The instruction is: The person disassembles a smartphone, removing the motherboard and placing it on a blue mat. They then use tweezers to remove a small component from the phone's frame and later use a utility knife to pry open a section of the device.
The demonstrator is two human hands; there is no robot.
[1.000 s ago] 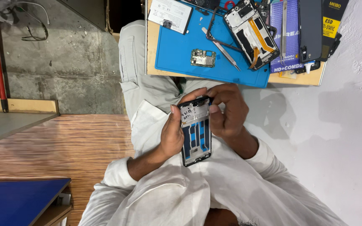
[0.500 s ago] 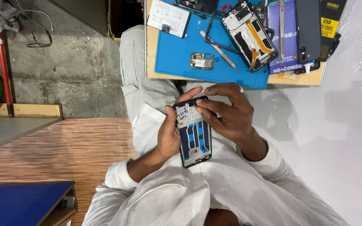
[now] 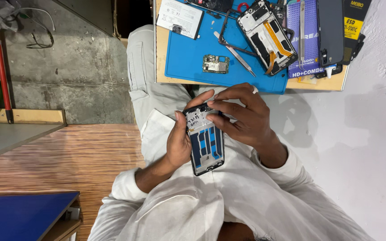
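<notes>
- Two bare hands meet on one phone frame (image 3: 205,140), a black rectangular chassis with blue panels inside and a pale patch at its upper end, held over the lap in front of a white shirt.
- The left hand (image 3: 178,142) is wrapped round the frame's left edge, thumb lying along the rim, so it is clamped on the frame.
- The right hand (image 3: 242,117) arches over the frame's upper end; its fingertips (image 3: 211,118) press on the pale patch, and one finger curls over the top corner.
- Just beyond the hands stands one small wooden table (image 3: 159,53), its edge near the knuckles, with one blue rubbery work mat (image 3: 188,58) lying flat on it.
- On the mat, apart from each other: one small green circuit board (image 3: 216,64), one thin metal tool (image 3: 234,54) lying slantwise, one white rectangular battery (image 3: 179,18), and one opened phone body (image 3: 266,36) with an orange ribbon strip showing.
- To the right of the mat lies one dark glossy screen panel (image 3: 330,29), flat, on a purple packet.
- Further out: grey concrete floor, one red-handled pole (image 3: 3,76) upright by the wall, and wood-grain boards lower left.
</notes>
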